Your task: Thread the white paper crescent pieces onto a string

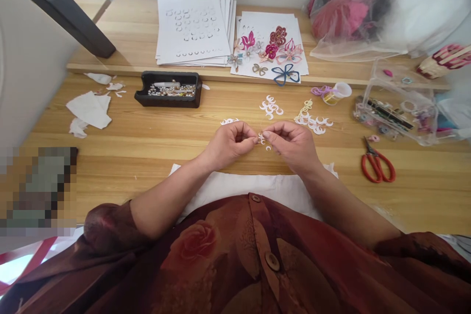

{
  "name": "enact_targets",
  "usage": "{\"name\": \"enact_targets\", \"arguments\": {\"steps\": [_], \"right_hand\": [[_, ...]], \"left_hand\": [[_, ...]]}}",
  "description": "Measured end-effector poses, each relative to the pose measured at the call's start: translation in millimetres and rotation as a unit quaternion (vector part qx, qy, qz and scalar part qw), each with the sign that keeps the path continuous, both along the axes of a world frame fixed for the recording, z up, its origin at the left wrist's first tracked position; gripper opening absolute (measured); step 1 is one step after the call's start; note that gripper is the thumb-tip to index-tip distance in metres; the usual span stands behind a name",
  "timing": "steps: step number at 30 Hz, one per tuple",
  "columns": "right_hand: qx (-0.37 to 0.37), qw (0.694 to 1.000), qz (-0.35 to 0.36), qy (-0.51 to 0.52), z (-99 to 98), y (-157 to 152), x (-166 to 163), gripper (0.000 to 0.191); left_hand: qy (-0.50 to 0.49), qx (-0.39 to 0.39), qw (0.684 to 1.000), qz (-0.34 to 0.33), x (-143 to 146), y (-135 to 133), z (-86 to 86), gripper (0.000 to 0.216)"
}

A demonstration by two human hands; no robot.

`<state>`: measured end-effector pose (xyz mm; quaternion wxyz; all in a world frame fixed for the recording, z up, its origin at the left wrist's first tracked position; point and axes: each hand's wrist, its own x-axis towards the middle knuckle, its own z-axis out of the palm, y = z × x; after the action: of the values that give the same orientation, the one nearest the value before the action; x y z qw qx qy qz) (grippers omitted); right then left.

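My left hand (232,143) and my right hand (294,144) meet over the middle of the table, thumb and forefinger pinched in each. Whatever lies in the two pinches is too small and too covered by the fingers to make out. Small white crescent pieces (268,148) show in the gap between the fingertips and just below it. Behind the left hand, more white crescents (230,121) are partly hidden. A pile of pale crescents (271,107) lies beyond the hands, and another pile (315,122) sits to the right with a yellowish loop cord (305,109).
Red-handled scissors (378,167) lie at right, near a clear plastic box (401,103) of trinkets. A black tray (167,100) holds beads. Fabric flowers (278,36) and stacked paper sheets (191,24) are on the rear shelf. A spool (336,93) stands before it; white scraps (90,109) lie left.
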<state>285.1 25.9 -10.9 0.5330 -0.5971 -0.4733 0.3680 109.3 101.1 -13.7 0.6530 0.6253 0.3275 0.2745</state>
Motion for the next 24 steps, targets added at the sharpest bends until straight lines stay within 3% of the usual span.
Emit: {"name": "enact_targets", "arguments": {"steps": [7,24], "right_hand": [[-0.029,0.998,0.01,0.05,-4.0,0,-3,0.018],[0.07,0.987,-0.01,-0.144,-7.3,-11,-14,0.009]], "left_hand": [[-0.037,-0.048,0.998,0.018,0,3,-2.4,0.024],[-0.09,-0.053,0.993,0.061,2,0,-8.0,0.023]]}}
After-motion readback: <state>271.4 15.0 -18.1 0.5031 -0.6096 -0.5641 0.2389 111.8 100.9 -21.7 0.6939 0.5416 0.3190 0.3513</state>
